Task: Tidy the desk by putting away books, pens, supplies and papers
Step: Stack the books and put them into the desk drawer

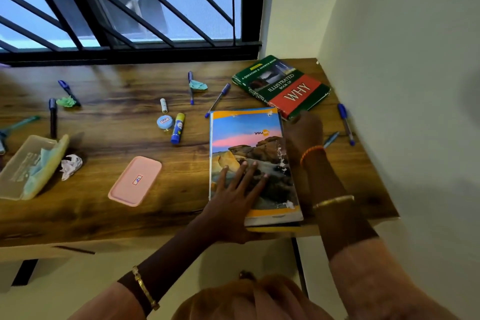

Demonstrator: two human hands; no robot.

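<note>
A notebook (pixel 249 143) with a rocky landscape cover lies on top of another book at the front right of the wooden desk (pixel 117 101). My left hand (pixel 233 197) presses flat on its lower cover, fingers spread. My right hand (pixel 302 132) is blurred at the notebook's right edge, its fingertips by the near corner of a green and red "Book of Why" (pixel 283 86); its grip is unclear. Blue pens lie around: one (pixel 217 100) above the notebook, one (pixel 346 123) by the right wall, a short one (pixel 331 139) beside my right wrist.
Mid-desk are a glue stick (pixel 178 128), a small round tin (pixel 165 122), a white tube (pixel 163 105) and a pink case (pixel 135 180). An open clear box (pixel 15 179), crumpled papers (pixel 70 165) and more pens (pixel 52 117) lie at the left. A barred window sits behind the desk, a wall on the right.
</note>
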